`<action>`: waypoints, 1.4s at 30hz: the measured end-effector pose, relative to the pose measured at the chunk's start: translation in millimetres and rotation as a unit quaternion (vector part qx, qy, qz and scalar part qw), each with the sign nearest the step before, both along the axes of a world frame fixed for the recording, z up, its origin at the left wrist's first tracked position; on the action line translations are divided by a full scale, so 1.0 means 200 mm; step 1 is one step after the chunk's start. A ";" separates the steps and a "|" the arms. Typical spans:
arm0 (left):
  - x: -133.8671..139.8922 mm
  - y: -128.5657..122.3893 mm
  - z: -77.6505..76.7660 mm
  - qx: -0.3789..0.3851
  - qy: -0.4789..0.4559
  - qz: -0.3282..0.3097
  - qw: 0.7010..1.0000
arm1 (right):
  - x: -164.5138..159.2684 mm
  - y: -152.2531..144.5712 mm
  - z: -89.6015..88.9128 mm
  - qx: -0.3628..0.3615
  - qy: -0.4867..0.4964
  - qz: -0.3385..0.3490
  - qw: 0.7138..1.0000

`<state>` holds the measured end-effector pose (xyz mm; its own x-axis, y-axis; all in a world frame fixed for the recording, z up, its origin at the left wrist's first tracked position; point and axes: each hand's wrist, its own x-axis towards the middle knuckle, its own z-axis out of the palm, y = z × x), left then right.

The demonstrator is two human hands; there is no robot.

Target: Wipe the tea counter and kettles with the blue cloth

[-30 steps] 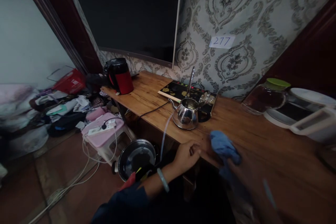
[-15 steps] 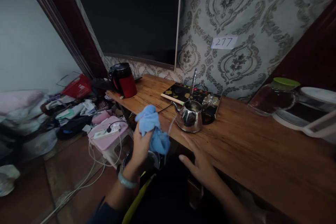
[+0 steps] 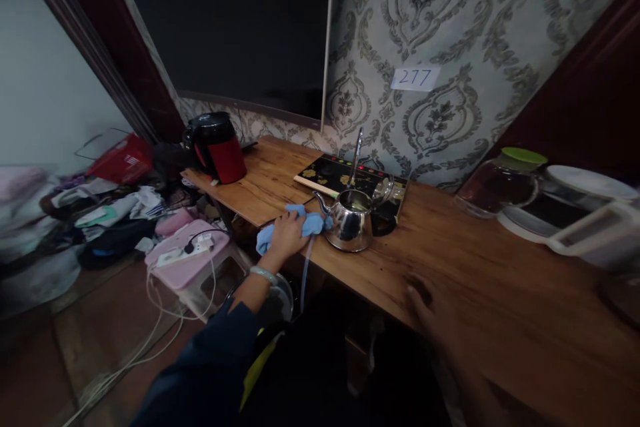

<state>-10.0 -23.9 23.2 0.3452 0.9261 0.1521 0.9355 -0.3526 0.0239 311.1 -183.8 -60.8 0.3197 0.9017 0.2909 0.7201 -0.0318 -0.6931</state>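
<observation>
My left hand is closed over a bunched blue cloth, pressing it on the front edge of the wooden table. The cloth reaches to the side of a shiny metal kettle, under its spout. The kettle stands with its lid tipped open. Behind it lies a black induction cooker with gold flowers, and a thin curved metal tube rises there. My right hand, dim and blurred, is at the table's front edge, its thumb apart and nothing visible in it.
A red and black electric kettle stands at the table's left end. A glass jug with a green lid and a white-rimmed appliance are at the right. A pink stool carries a power strip; cables trail over the floor.
My left hand has brought the cloth down from the air onto the table edge beside the kettle. My right hand has moved right, away from the kettle. The view has shifted slightly.
</observation>
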 end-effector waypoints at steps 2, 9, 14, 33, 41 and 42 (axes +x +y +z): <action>-0.05 -0.03 0.01 -0.007 0.011 -0.019 1.000 | -0.01 0.00 0.00 0.001 -0.013 -0.001 1.000; -0.21 -0.22 0.07 -0.048 0.030 -0.036 0.998 | -0.04 -0.01 0.06 0.011 0.010 0.000 1.000; -0.23 -0.34 0.21 -0.038 0.001 -0.039 0.998 | -0.03 -0.01 0.05 0.008 0.013 0.008 1.000; 0.59 -0.51 0.07 -0.061 -0.095 -0.253 0.961 | -0.05 0.02 0.04 0.082 0.149 -0.024 0.985; 1.00 -0.45 0.07 0.025 -0.233 -0.305 0.923 | -0.06 0.01 0.01 0.165 0.242 -0.135 0.947; 1.03 -0.43 0.05 0.024 -0.227 -0.325 0.918 | -0.05 0.01 0.00 0.164 0.239 -0.136 0.947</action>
